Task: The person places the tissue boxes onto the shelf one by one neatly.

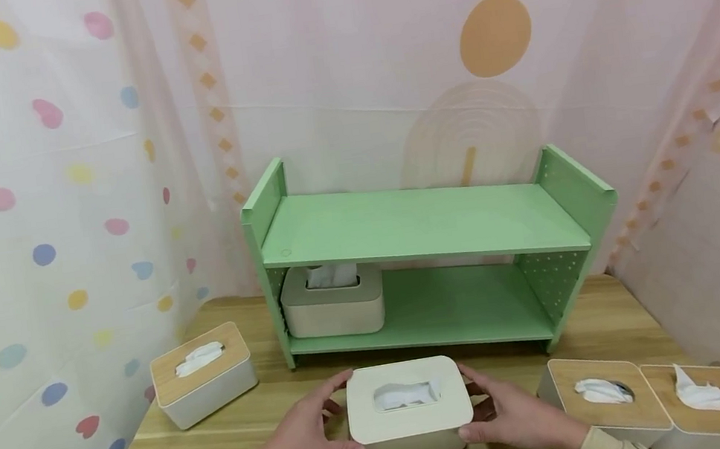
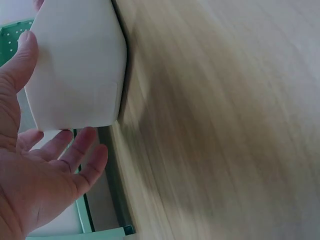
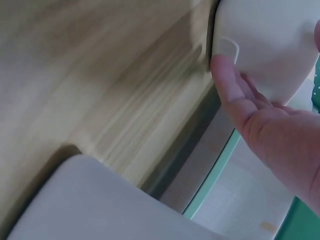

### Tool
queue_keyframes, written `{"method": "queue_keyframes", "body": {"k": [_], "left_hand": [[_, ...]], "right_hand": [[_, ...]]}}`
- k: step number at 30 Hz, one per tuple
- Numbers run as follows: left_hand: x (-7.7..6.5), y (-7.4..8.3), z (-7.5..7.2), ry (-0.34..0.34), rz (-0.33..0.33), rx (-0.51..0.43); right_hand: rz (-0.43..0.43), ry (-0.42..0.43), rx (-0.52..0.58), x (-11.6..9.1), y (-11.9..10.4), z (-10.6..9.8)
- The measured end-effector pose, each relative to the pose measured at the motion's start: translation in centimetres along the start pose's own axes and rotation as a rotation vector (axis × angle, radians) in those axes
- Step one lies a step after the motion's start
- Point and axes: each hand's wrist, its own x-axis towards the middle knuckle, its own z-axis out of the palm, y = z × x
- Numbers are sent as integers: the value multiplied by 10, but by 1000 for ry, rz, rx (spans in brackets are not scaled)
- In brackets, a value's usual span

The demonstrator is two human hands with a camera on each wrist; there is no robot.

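A white tissue box [image 1: 411, 420] with a white lid and tissue in its oval slot is held between both hands, in front of the shelf. At its left end my left hand [image 1: 308, 433] grips it, thumb at the front and a finger at the back corner. My right hand [image 1: 514, 411] grips the right end the same way. In the left wrist view the left fingers [image 2: 80, 150] touch the box end [image 2: 80, 70]. Seen from the right wrist, the right fingers [image 3: 230, 82] lie against the box [image 3: 270, 45]. The underside is hidden.
A green two-tier shelf [image 1: 420, 221] stands behind, with another white tissue box [image 1: 333, 314] at the left of its lower tier. Wooden-lidded tissue boxes stand on the table [image 1: 274, 400]: one at left [image 1: 209, 400], two side by side at right [image 1: 605, 411]. Curtains hang behind.
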Motion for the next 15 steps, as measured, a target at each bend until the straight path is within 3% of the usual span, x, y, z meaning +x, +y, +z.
{"method": "queue_keyframes", "body": {"k": [6,11,15], "left_hand": [[1,-2,5,6,-1,-6],[1,-7,9,11,-3,-57],[4,-13,14,-25,-27,-183]], "right_hand": [[5,-18,-8,5,0,-9],[43,-42,111,10,6,-9],[76,-63,235,13,10,-7]]}}
